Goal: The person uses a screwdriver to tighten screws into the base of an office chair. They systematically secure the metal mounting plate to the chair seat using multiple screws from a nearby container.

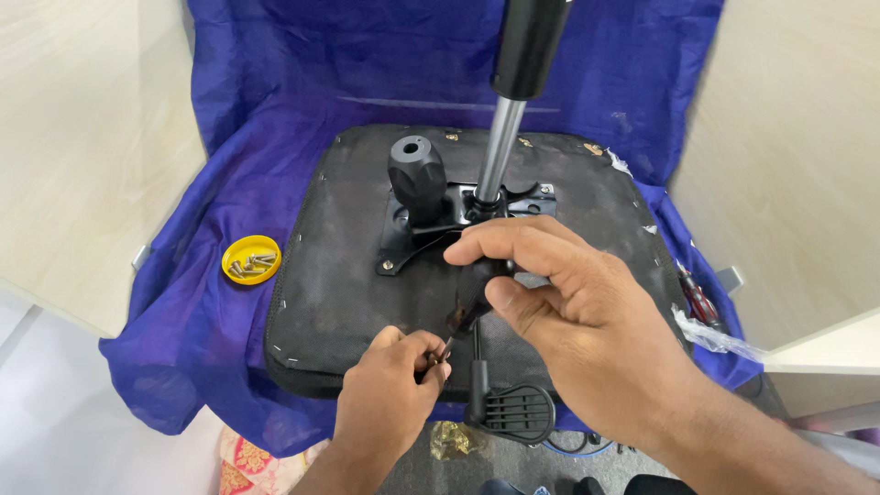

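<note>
Lying upside down at frame centre, the black seat base (348,284) shows stapled fabric and a metal bracket (458,215). The left hand (390,399) pinches a small screw (444,353); the right hand (559,302) clamps a dark screwdriver handle (472,293). Blue cloth (229,302) covers the pale table (82,137).

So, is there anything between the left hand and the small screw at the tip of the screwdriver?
No, nothing visible. The left hand pinches the small screw directly, at the tip of the screwdriver, which the right hand grips above the seat underside.
</note>
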